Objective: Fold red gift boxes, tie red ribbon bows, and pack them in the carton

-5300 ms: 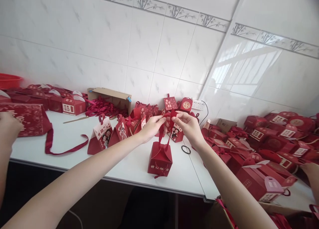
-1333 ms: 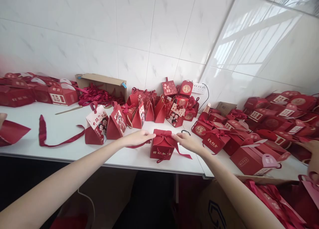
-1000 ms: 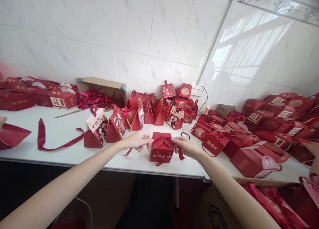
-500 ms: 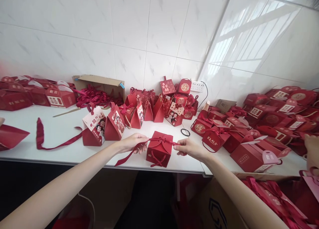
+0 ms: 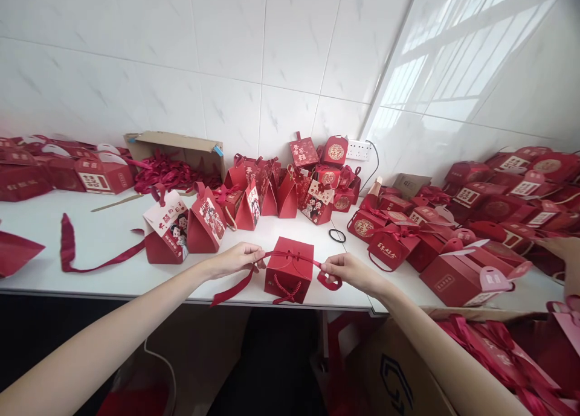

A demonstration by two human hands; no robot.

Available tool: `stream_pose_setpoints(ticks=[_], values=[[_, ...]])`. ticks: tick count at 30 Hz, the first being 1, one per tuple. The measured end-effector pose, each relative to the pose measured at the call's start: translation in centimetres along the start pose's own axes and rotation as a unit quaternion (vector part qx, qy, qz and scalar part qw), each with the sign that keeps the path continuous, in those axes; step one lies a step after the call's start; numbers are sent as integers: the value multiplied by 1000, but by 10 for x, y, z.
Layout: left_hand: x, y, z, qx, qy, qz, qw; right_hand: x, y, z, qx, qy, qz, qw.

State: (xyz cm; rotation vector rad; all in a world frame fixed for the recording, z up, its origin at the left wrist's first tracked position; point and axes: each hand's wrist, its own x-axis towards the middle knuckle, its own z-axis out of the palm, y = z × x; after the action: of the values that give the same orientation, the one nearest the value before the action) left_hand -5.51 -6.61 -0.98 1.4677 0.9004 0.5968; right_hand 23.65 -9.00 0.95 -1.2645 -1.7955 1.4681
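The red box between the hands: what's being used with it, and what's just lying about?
In use:
red squarish cardboard box
shiny red ribbon across its top
left hand and right hand, pinching the ribbon

Seemingly just lying about:
black round band
thin straight tan strip

- Head camera: sole view, head-worn.
- Direction: forward and down, across the surface to the tiled wall.
- Range: near; forearms in foreground.
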Motion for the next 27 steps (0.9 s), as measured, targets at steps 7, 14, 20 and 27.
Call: stream_pose_setpoints(ticks=[7,14,20,27], values=[[-3,8,2,32,24,-8,999,5,-12,-7,-64,-2,-10,998],[-13,31,11,43,30,-47,998,1,-45,-1,-46,26,-101,994],[-13,60,9,153,36,-6,987,17,-61,24,-7,2,-145,989],[-16,75,10,416,50,69,905,34,-50,41,-66,75,-193,976]])
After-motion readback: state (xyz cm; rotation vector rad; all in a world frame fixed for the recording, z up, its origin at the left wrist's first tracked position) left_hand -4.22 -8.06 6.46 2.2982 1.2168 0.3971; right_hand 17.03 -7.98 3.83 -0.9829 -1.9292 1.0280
